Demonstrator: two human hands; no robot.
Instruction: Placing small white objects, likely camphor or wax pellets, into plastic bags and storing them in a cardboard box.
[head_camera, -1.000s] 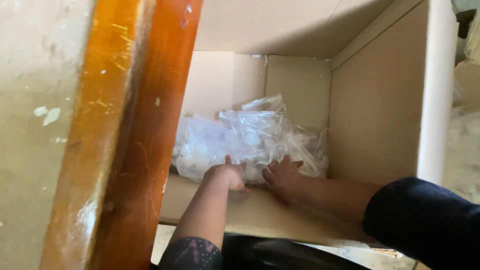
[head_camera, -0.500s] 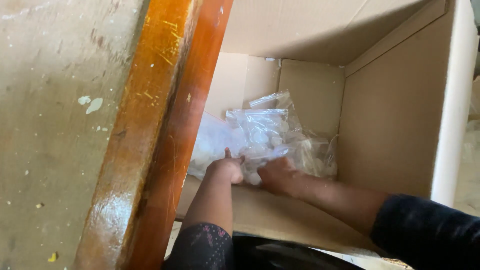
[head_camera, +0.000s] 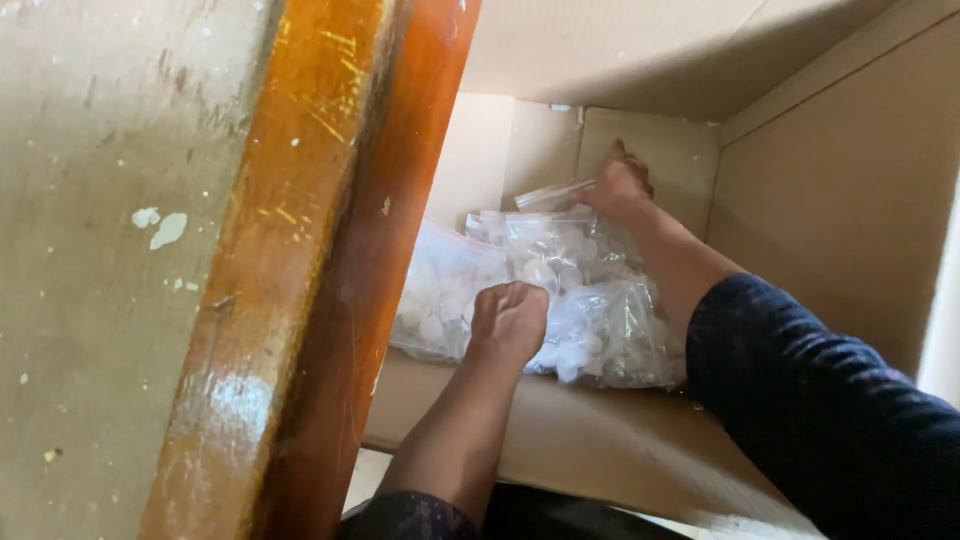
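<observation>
Left hand (head_camera: 510, 320) curled, pressing down on clear plastic bags of small white pieces (head_camera: 560, 300) piled at the back wall of open brown cardboard box (head_camera: 830, 200). Right hand (head_camera: 618, 190) beyond, pinching topmost bag's edge near back corner.

**One head camera, looking down into a box**

A single view comes from a camera worn on the person's head. It faces downward and forward, tilted, into an open cardboard box (head_camera: 800, 200) lying near the person. A worn wooden table edge (head_camera: 300, 270) stands very close to the lens and fills the left half of the frame, cutting off that side of the box. Both forearms enter from the bottom and right edges, showing how near the camera sits. No second view shares this scene.
</observation>
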